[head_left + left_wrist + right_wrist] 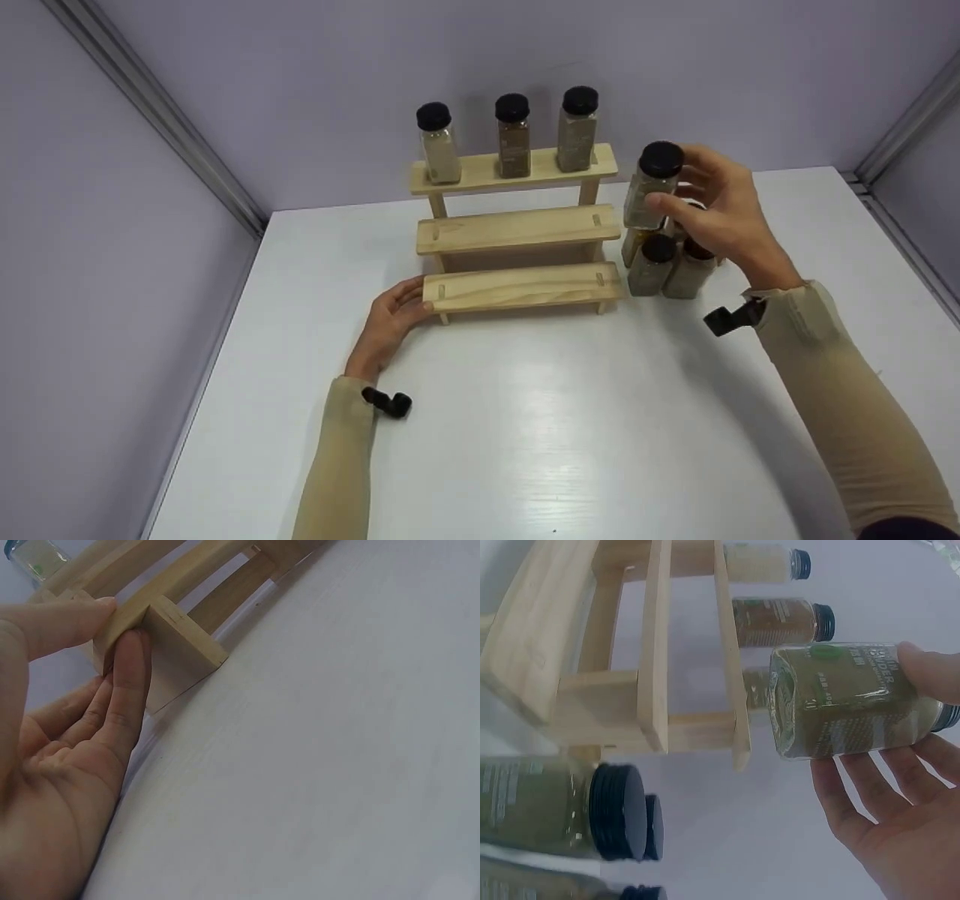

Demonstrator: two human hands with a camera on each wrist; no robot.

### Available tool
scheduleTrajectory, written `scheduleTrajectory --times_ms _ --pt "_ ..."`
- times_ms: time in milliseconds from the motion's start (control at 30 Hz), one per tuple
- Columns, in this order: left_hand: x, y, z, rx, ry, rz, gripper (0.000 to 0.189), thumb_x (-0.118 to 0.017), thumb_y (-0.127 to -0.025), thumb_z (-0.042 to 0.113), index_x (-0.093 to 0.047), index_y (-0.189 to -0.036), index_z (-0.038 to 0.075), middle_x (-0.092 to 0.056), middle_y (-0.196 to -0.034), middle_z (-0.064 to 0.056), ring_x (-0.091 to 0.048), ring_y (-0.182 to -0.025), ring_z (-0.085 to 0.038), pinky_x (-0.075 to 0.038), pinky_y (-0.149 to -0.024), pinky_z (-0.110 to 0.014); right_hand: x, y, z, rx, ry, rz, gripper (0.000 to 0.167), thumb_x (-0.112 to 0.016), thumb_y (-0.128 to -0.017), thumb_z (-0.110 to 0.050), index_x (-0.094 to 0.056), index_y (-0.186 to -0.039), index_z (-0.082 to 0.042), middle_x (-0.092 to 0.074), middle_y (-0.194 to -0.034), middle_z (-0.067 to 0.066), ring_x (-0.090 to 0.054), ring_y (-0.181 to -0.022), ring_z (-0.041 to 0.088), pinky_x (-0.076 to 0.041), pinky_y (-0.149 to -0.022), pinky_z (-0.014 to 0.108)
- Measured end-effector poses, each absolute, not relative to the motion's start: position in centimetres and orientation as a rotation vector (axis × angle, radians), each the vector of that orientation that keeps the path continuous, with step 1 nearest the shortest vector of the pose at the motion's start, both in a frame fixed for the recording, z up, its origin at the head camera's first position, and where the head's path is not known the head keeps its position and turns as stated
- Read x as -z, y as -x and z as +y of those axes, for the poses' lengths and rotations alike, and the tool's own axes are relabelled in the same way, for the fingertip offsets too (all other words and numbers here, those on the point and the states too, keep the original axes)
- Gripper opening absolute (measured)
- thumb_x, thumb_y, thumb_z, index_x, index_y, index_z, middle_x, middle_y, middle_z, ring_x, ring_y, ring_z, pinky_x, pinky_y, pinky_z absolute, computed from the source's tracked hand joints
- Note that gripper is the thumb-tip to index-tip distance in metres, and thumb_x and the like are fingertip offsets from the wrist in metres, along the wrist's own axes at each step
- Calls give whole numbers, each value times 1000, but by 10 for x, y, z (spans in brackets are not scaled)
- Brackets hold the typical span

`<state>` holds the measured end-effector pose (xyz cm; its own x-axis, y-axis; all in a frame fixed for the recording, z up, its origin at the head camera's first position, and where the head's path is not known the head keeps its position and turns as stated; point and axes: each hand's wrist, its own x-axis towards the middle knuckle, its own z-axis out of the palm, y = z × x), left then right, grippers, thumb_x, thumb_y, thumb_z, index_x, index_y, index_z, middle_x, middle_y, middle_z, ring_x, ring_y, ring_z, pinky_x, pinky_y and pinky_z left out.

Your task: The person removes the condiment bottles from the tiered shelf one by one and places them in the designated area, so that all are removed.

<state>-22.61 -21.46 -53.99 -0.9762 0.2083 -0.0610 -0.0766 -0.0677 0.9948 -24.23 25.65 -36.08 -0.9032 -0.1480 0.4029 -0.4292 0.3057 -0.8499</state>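
Note:
A wooden three-step rack (517,229) stands toward the back of the white table. My left hand (390,319) pinches the left end of its lowest shelf, thumb above and fingers beneath, as the left wrist view also shows. In my right hand (724,206) is a spice jar (847,697) with a black lid and greenish-brown powder, gripped between thumb and fingers and held upright beside the rack's right end. Below it several more jars (651,266) stand grouped on the table. Three jars, pale (441,154), red-brown (514,142) and grey-brown (577,135), stand along the top shelf.
The middle shelf (517,229) and lowest shelf (525,289) are bare wood. A lilac wall (337,97) rises close behind the rack, with side panels at left and right. White tabletop (525,420) extends in front of the rack.

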Motion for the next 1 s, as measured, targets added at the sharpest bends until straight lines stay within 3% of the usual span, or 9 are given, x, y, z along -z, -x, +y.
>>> scheduleTrajectory --times_ms 333,767,1000 --pt "541 226 -215 -2153 -143 1999 63 -74 -102 13 -47 -159 3 -54 -155 -19 -62 -132 -27 -57 -108 -32 362 238 288 -1564 -426 -2366 51 -80 -95 -4 -66 -144 -12 -70 -131 -2 -67 -121 12 -55 -97 20" --pt "539 224 -215 -2157 -153 2007 64 -75 -102 12 -47 -159 1 -52 -156 -21 -64 -130 -25 -58 -107 -32 369 233 323 -1621 -456 -2259 49 -77 -93 7 -67 -140 -1 -72 -121 -2 -69 -113 13 -55 -91 19" --pt "540 224 -214 -2163 -169 2021 60 -72 -103 10 -48 -158 2 -55 -153 -20 -63 -131 -26 -57 -109 -33 371 230 337 -1712 -475 -2196 51 -74 -92 13 -65 -141 1 -71 -127 0 -68 -118 13 -54 -92 18"
